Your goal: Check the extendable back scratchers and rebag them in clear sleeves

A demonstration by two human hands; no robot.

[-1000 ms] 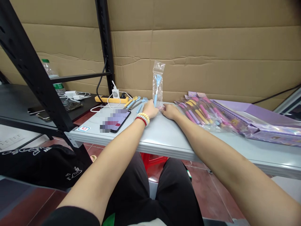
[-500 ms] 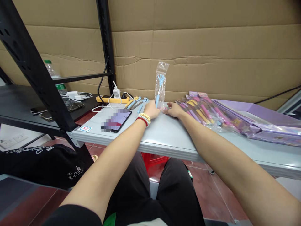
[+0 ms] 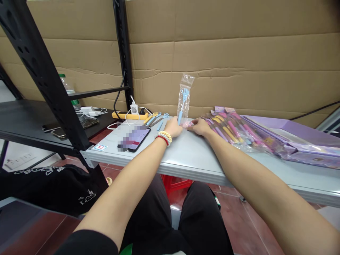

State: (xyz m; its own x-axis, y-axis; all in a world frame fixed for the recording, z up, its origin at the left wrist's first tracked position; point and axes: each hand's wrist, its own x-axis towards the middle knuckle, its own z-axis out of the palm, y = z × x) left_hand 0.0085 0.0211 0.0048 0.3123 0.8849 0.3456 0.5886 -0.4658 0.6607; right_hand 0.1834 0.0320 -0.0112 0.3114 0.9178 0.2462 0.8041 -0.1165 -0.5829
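Observation:
A light-blue back scratcher [image 3: 185, 96] stands upright inside a clear plastic bag [image 3: 188, 80] over the tabletop. My left hand [image 3: 173, 127] is closed around the lower part of its blue handle. By the foot of the bag lies a small pink piece [image 3: 186, 124], its exact kind unclear. My right hand [image 3: 199, 127] rests low on the table with curled fingertips pinching the edge of that pink piece. To the left of my left hand lie several unbagged back scratchers [image 3: 154, 118] in yellow and blue.
Several bagged back scratchers [image 3: 228, 125] in pink, purple and yellow lie at right beside an open purple box [image 3: 281, 124]. A phone [image 3: 135, 139] is at left, near a yellow power strip [image 3: 124, 115] with white cables. A black shelf post [image 3: 50, 81] rises on the left.
The view has shifted slightly, so everything sits a little lower and further right. The right fingers are closer in around the pink piece, and the left hand keeps its hold on the bagged back scratcher.

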